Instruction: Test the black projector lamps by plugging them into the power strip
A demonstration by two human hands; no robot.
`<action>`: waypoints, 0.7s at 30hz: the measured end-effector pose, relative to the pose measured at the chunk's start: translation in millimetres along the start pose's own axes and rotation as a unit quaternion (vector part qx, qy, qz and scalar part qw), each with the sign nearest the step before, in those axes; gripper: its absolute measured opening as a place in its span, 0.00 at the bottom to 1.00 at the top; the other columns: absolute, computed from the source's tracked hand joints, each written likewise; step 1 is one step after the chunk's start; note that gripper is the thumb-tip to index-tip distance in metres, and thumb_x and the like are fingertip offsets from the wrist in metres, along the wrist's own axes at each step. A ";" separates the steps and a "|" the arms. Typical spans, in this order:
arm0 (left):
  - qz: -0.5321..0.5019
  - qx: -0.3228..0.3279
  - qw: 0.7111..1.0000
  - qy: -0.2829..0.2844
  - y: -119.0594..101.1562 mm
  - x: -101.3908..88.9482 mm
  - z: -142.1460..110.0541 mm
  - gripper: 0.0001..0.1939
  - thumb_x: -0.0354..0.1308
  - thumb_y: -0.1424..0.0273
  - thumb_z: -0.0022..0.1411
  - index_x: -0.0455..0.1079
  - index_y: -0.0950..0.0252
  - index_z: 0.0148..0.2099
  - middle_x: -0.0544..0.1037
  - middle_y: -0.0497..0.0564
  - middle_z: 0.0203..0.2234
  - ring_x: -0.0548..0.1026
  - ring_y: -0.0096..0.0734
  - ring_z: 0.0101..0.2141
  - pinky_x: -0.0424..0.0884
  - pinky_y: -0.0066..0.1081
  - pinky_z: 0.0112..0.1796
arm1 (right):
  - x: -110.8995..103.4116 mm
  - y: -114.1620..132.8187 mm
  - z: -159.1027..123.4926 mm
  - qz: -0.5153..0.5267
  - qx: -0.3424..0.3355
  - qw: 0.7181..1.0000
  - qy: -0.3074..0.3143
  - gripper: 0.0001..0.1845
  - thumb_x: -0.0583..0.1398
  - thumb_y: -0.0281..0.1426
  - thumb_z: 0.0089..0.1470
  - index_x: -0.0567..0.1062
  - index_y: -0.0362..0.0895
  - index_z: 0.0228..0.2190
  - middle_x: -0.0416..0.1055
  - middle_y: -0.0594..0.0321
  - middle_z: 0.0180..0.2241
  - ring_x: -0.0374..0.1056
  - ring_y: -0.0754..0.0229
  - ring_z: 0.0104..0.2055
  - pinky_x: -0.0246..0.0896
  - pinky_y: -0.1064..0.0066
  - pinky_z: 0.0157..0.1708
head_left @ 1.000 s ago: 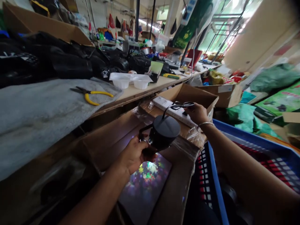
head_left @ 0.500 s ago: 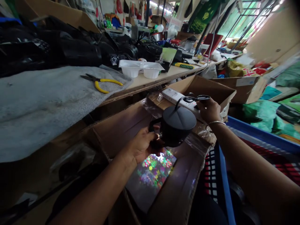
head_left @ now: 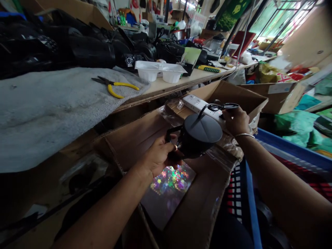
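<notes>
Head view: L hand gripping black projector lamp, lit pattern on cardboard flap below; R hand closed on black cord, nr white power strip in carton.

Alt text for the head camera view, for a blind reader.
A left hand holds a black dome-topped lamp casting colored stars onto a dark panel; a right hand holds its black cord above a white power strip.

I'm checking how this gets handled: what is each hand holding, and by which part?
The left hand grips a black domed lamp by its thin side bracket; the right hand holds the lamp's black cord along its length.
</notes>
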State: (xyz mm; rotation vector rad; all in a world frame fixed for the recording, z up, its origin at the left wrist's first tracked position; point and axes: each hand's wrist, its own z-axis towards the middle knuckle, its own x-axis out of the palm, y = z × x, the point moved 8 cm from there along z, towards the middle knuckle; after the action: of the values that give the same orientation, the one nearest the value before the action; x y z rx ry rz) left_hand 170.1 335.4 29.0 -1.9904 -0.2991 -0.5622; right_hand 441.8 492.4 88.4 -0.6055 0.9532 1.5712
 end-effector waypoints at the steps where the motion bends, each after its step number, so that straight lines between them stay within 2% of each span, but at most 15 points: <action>1: -0.001 0.001 1.000 0.000 0.4 -0.4 -0.2 0.22 0.51 0.80 0.45 0.58 0.65 0.45 0.71 0.47 0.16 0.69 0.31 0.13 0.62 0.23 0.12 | -0.5 -0.8 -0.3 0.005 0.007 1.000 -0.002 0.14 0.54 0.38 0.52 0.71 0.43 0.37 0.73 0.55 0.34 0.66 0.51 0.39 0.57 0.62 0.40; 3: -0.005 0.002 1.000 0.002 1.1 -0.8 -0.5 0.22 0.52 0.80 0.44 0.58 0.65 0.45 0.70 0.46 0.15 0.69 0.31 0.13 0.61 0.23 0.12 | -2.3 -2.4 -1.0 0.018 0.027 0.999 -0.007 0.13 0.56 0.38 0.51 0.71 0.44 0.36 0.73 0.56 0.34 0.66 0.51 0.39 0.57 0.63 0.40; 11: -0.013 0.001 1.000 0.019 0.0 2.3 -1.4 0.20 0.52 0.80 0.43 0.58 0.66 0.42 0.69 0.45 0.14 0.67 0.30 0.12 0.60 0.23 0.10 | -2.8 -0.1 -2.2 0.015 0.028 0.999 -0.004 0.14 0.55 0.38 0.51 0.72 0.43 0.37 0.73 0.55 0.34 0.65 0.52 0.40 0.55 0.64 0.41; 21: -0.004 0.008 1.000 0.012 -7.1 2.5 -5.1 0.29 0.49 0.81 0.43 0.57 0.68 0.51 0.70 0.47 0.13 0.68 0.32 0.11 0.59 0.22 0.10 | -0.7 -2.8 -1.6 0.017 0.022 1.000 -0.012 0.13 0.56 0.37 0.51 0.72 0.44 0.37 0.74 0.56 0.34 0.66 0.53 0.39 0.57 0.63 0.41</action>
State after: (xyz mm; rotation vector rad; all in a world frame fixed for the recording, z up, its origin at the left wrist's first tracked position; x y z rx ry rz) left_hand 167.8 334.1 37.7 -1.9673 -0.2963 -0.5864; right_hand 444.5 490.7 87.5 -0.5413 0.9809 1.5801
